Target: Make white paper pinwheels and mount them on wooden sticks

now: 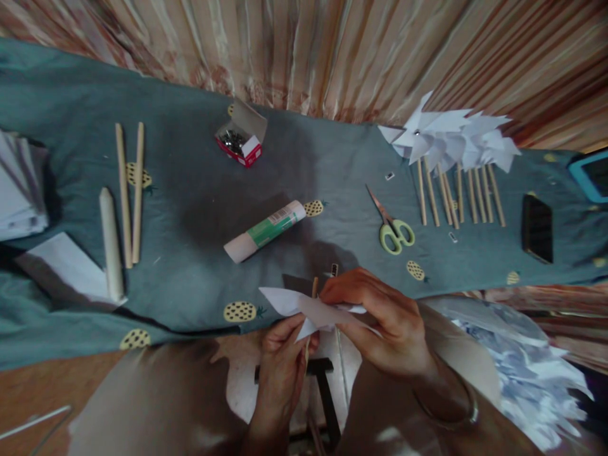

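Note:
A folded white paper pinwheel (323, 313) is held low at the table's front edge, in front of my lap. My left hand (282, 364) is closed on its lower left side and on the thin wooden stick (315, 287), whose tip sticks out above the paper. From the right, my right hand (389, 320) pinches the paper between thumb and fingers. The middle of the pinwheel is partly covered by the folds and my fingers. Just past the hands lies a green and white glue stick (266, 231). To their upper right are scissors (394, 231) with light green handles.
A small red box (240, 142) of metal pins stands open at the back. Finished paper pinwheels (451, 136) on sticks lie back right, beside a black phone (537, 228). Loose wooden sticks (137, 190), a pale pointed rod (111, 247) and stacked paper (19, 190) are left.

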`<state>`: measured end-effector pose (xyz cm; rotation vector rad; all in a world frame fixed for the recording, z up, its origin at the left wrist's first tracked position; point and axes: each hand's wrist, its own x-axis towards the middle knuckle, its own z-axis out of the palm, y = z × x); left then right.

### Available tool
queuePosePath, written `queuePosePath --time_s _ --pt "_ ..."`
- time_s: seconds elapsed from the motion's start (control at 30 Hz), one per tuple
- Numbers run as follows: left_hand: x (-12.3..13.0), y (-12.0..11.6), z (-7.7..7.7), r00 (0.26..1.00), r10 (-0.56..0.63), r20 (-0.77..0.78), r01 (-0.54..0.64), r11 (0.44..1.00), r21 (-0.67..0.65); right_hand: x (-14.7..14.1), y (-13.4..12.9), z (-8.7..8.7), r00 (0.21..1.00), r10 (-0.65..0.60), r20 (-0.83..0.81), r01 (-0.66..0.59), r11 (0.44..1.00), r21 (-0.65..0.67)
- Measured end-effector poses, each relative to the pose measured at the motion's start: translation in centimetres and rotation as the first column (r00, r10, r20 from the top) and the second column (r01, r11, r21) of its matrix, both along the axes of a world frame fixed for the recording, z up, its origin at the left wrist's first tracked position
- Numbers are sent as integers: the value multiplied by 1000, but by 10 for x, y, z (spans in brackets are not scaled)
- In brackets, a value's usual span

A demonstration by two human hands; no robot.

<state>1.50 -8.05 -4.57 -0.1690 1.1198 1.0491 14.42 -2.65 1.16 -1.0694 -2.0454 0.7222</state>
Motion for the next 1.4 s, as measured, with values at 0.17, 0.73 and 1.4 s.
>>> queuePosePath --time_s 0.17,0.73,1.4 --pt "1 -1 -2 1000 15 3 -15 1000 4 -1 0 -1 999 -2 -36 3 1000 5" --pt "1 -1 2 1000 -1 -2 1 1000 16 1 0 0 1000 -11 -15 11 1000 -4" --pt "0 -3 -1 999 -33 -33 34 999 28 -4 -1 2 985 -167 -31 159 969 -191"
